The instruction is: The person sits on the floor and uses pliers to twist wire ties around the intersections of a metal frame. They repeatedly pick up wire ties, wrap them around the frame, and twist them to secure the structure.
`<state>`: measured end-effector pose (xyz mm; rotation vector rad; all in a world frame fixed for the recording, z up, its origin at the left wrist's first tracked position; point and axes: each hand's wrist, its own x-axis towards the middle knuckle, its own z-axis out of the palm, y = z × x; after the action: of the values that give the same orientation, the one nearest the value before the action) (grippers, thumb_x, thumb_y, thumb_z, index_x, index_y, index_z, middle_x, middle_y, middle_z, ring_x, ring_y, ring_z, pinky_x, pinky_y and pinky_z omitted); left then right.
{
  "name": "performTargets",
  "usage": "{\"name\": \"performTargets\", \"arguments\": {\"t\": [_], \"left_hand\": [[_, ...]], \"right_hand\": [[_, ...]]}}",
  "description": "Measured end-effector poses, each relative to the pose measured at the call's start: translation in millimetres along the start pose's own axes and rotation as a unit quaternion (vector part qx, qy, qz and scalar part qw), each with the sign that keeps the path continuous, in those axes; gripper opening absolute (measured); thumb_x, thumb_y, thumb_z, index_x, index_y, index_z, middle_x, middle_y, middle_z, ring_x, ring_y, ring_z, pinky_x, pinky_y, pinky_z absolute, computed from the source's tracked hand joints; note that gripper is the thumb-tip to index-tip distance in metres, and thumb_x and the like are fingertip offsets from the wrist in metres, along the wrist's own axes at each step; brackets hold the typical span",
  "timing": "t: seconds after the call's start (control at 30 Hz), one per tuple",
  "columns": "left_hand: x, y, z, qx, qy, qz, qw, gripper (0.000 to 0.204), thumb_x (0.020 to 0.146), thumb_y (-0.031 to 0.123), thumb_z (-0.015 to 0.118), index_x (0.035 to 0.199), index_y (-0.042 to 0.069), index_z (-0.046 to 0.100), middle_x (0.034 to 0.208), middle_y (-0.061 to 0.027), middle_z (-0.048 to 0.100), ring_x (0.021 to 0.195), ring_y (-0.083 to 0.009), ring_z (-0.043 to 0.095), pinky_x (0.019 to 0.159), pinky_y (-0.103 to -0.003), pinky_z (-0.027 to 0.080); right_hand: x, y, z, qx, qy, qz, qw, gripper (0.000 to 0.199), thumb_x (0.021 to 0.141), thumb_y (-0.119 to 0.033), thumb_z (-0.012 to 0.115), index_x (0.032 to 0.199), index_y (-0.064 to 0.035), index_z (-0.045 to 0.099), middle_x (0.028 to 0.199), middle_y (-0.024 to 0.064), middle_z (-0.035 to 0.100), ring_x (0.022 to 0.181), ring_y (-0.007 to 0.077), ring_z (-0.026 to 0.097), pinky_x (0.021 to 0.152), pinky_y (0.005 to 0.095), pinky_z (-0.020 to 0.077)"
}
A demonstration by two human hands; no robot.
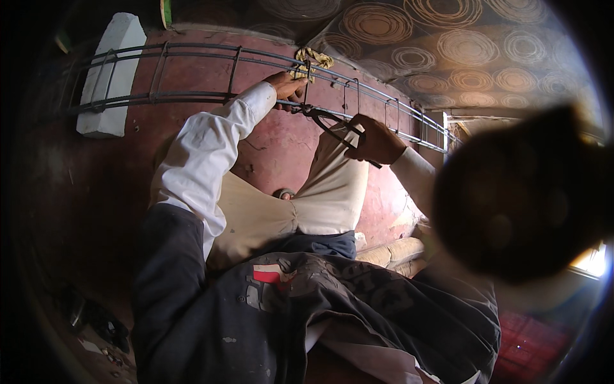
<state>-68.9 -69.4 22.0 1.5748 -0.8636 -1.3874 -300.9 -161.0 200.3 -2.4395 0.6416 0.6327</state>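
The left hand [283, 85] is up on the rebar cage [192, 73], fingers curled tight around one of the long steel bars, right beside an upright stirrup, and that grip looks meant to pin the bar steady against the pull coming from the other side. Just beyond its knuckles, a yellowish rag [313, 59] is knotted onto the top bar. Over to its right, the right hand [377, 142] is closed into a fist around the handle of a dark hooked tying tool [332, 121], whose tip reaches back toward the left hand and meets the bar just beside it, apparently at the crossing of bar and stirrup, so both hands work on one joint. The tie wire itself is too fine to make out. The cage runs well away to the left hand's far side, where it rests on a white block [109, 77] that keeps it off the red floor [275, 147]. Beneath both hands sit the person's knees in pale trousers [320, 198], tucked close under the work. Beyond the right hand lies a circle-patterned mat [460, 51].
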Motion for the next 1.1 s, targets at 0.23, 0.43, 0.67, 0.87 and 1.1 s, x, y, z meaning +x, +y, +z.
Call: {"name": "performTargets", "arguments": {"t": [0.23, 0.43, 0.67, 0.87, 1.1], "left_hand": [[11.7, 0.3, 6.1, 0.007, 0.002, 0.010, 1.000, 0.054, 0.099, 0.050, 0.041, 0.103, 0.002, 0.064, 0.083, -0.0120, 0.073, 0.055, -0.0179, 0.065, 0.042, -0.033, 0.045], [14.9, -14.4, -3.6, 0.070, 0.059, 0.079, 0.993, 0.050, 0.096, 0.048, 0.050, 0.094, 0.001, 0.069, 0.079, -0.0124, 0.070, 0.063, -0.0207, 0.066, 0.055, -0.031, 0.051], [9.9, -4.5, 3.2, 0.014, 0.028, 0.120, 0.992, 0.041, 0.097, 0.047, 0.052, 0.103, 0.010, 0.069, 0.082, -0.0027, 0.069, 0.068, -0.0123, 0.062, 0.068, -0.030, 0.050], [7.0, -7.9, 3.4, -0.016, 0.053, 0.139, 0.989, 0.050, 0.096, 0.047, 0.056, 0.093, -0.001, 0.069, 0.074, -0.0041, 0.066, 0.063, -0.0095, 0.058, 0.059, -0.026, 0.049], [-24.7, 31.3, -7.6, 0.053, 0.120, 0.092, 0.987, 0.040, 0.097, 0.037, 0.055, 0.088, -0.001, 0.066, 0.072, -0.0038, 0.063, 0.052, -0.0106, 0.055, 0.049, -0.026, 0.046]], "right_hand": [[-13.3, -0.6, 8.2, -0.342, 0.234, -0.184, 0.891, 0.027, 0.087, -0.027, 0.062, 0.104, -0.0051, 0.061, 0.072, 0.0142, 0.064, 0.063, 0.0362, 0.062, 0.062, 0.0483, 0.0507], [8.0, 25.8, -7.3, 0.322, -0.095, 0.188, 0.923, 0.039, 0.101, -0.034, 0.046, 0.089, -0.0028, 0.066, 0.067, 0.0074, 0.062, 0.050, 0.0144, 0.055, 0.042, 0.0265, 0.0412], [-15.3, 36.7, 37.3, 0.359, -0.060, 0.099, 0.926, 0.031, 0.085, -0.023, 0.072, 0.104, -0.0029, 0.058, 0.070, 0.0065, 0.062, 0.055, 0.0121, 0.058, 0.048, 0.0250, 0.0467], [-20.0, 25.1, 56.1, -0.039, 0.255, -0.203, 0.945, 0.042, 0.074, -0.019, 0.075, 0.110, -0.0058, 0.057, 0.085, 0.0096, 0.063, 0.071, 0.0307, 0.064, 0.062, 0.0419, 0.0524], [-24.3, 25.6, 41.0, 0.384, -0.049, 0.146, 0.911, 0.034, 0.097, -0.031, 0.053, 0.106, 0.0005, 0.063, 0.079, 0.0083, 0.064, 0.062, 0.0158, 0.060, 0.049, 0.0275, 0.0471]]}}
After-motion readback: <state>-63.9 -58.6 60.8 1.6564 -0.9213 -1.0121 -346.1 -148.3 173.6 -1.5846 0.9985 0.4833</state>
